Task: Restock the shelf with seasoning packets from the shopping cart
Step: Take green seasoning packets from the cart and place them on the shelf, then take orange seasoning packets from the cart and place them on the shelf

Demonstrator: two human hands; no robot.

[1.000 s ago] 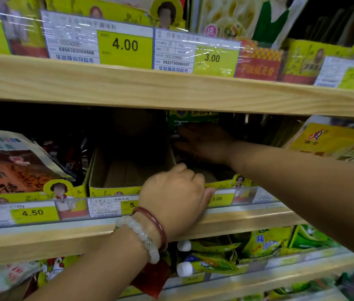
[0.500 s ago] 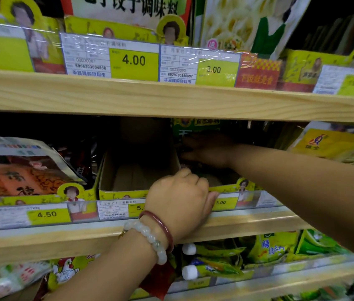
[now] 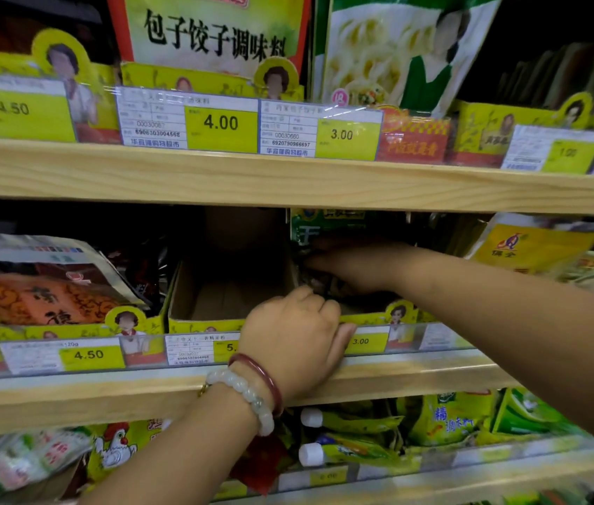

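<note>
On the middle wooden shelf (image 3: pixel 69 399), green seasoning packets (image 3: pixel 328 227) stand in a dark slot behind a yellow display box (image 3: pixel 372 317). My right hand (image 3: pixel 357 266) reaches deep into that slot, its fingers stretched leftward against the packets. The dimness hides how the fingertips lie. My left hand (image 3: pixel 295 333), with two bracelets on the wrist, grips the front rim of the display boxes where the shelf's price rail runs, fingers curled over the rim and thumb on the rail. Just left of it, an open cardboard box (image 3: pixel 230 304) has nothing in it.
Brown-orange packets (image 3: pixel 40 289) fill the box at left. Yellow packets (image 3: pixel 528 246) lean at right. The upper shelf (image 3: pixel 288 180) holds tall seasoning bags (image 3: pixel 211 34) behind price tags. On the lower shelf lie green pouches (image 3: pixel 452 417) with white caps. No shopping cart is in view.
The view has tilted upward, so the shelves sit lower in the frame. Both hands have stayed almost where they were, the right one still inside the slot.
</note>
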